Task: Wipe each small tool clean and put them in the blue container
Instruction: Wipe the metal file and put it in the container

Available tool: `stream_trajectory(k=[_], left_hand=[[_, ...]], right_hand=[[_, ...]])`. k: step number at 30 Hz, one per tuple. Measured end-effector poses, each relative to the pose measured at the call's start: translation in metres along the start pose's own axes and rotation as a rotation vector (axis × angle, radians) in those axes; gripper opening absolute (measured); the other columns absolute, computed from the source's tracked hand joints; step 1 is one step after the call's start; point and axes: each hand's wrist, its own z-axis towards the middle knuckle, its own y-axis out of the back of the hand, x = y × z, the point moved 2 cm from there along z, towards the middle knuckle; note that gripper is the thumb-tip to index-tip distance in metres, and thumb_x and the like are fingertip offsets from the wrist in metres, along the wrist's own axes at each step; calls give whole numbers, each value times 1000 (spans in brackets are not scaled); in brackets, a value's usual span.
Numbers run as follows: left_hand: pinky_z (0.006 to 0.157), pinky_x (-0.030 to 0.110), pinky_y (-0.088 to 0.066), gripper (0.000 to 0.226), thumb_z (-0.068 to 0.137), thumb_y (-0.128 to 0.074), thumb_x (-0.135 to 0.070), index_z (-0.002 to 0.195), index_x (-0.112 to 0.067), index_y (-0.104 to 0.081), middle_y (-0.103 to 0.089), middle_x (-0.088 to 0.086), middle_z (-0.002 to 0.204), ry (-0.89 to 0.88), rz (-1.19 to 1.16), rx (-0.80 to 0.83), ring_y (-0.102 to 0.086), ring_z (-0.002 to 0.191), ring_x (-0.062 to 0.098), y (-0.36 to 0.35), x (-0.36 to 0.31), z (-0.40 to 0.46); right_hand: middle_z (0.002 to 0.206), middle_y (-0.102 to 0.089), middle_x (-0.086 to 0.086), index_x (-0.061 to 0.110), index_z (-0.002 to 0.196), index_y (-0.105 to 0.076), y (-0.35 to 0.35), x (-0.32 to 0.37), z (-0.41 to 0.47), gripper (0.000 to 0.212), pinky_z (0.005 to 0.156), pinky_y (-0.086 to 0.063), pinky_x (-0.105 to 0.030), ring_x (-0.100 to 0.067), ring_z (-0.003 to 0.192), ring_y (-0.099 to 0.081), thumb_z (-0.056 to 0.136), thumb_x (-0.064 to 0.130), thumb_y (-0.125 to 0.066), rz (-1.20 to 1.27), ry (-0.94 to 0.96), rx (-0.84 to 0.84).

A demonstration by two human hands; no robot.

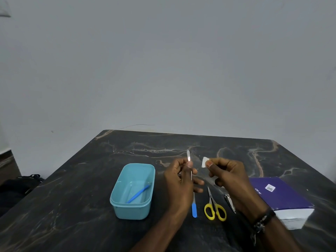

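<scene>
Head view, two hands: left [179, 176] pinching one metal tool [188, 159], right [225, 171] pinching one white wipe [204, 162], one blue container [133, 206].

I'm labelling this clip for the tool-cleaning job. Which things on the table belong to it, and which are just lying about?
Job: slim metal tool, white wipe, blue container, blue tool inside, blue-handled tool, yellow scissors, nail clipper.
Lying about: purple box, dark bag.

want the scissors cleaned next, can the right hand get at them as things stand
Probably not yet: the right hand pinches a white wipe and hovers just above the yellow-handled scissors, which lie uncovered on the table. Nothing blocks the way; it only needs a free grip.
</scene>
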Motion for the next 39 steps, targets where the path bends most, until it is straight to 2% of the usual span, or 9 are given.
stream_trajectory(k=[5,10,14,20,26,32,36,39], left_hand=[[59,27,-59,20,96,-52,-3,111,-12,-62,-68,15,90,7,76,79,-70,65,18,-5,3,0],[65,30,-61,27,94,-57,-3,111,-24,-60,-72,9,93,-27,103,136,-73,78,23,-8,6,-3],[63,28,-60,28,93,-59,-2,116,-18,-59,-73,10,94,-24,98,136,-74,78,21,-8,6,-4],[60,27,-60,30,91,-62,-2,115,-20,-58,-73,11,91,-34,94,139,-74,74,20,-7,4,-6],[63,31,-61,34,90,-63,-3,112,-27,-55,-74,10,86,-58,121,153,-74,74,19,-6,7,-5],[61,29,-60,38,90,-62,1,111,-29,-54,-74,8,82,-25,83,198,-73,76,22,-9,8,-8],[60,29,-61,35,91,-60,1,110,-28,-55,-74,10,82,-44,77,182,-73,75,23,-9,7,-8],[60,29,-61,32,91,-62,-1,111,-25,-57,-74,12,83,-46,76,168,-74,75,23,-6,6,-6]], right_hand=[[54,-58,-1,10,84,-76,0,-2,1,11,45,-38,-21,-11,51,-49,88,10,-65,17,-2,-16],[56,-63,1,11,87,-76,0,-1,1,11,47,-41,-15,-6,53,-54,88,9,-65,26,12,4],[56,-67,5,10,87,-76,-2,0,0,12,47,-42,-11,-1,52,-57,88,7,-64,42,8,22],[56,-65,1,11,81,-76,-3,1,-4,16,43,-40,-15,-2,49,-55,89,9,-63,64,-16,67],[56,-66,-1,-8,79,-71,-6,3,-6,17,45,-41,-10,1,47,-56,88,4,-63,66,3,136],[54,-64,0,-1,76,-71,-3,-1,-1,17,43,-42,-14,-4,48,-57,88,9,-64,131,-47,3],[66,-64,-13,-3,77,-72,-3,-4,-2,21,48,-40,-22,-24,61,-52,87,15,-66,83,-72,112],[73,-65,-19,-2,79,-72,-3,-4,-3,22,51,-37,-26,-25,67,-48,88,17,-66,20,-69,165]])
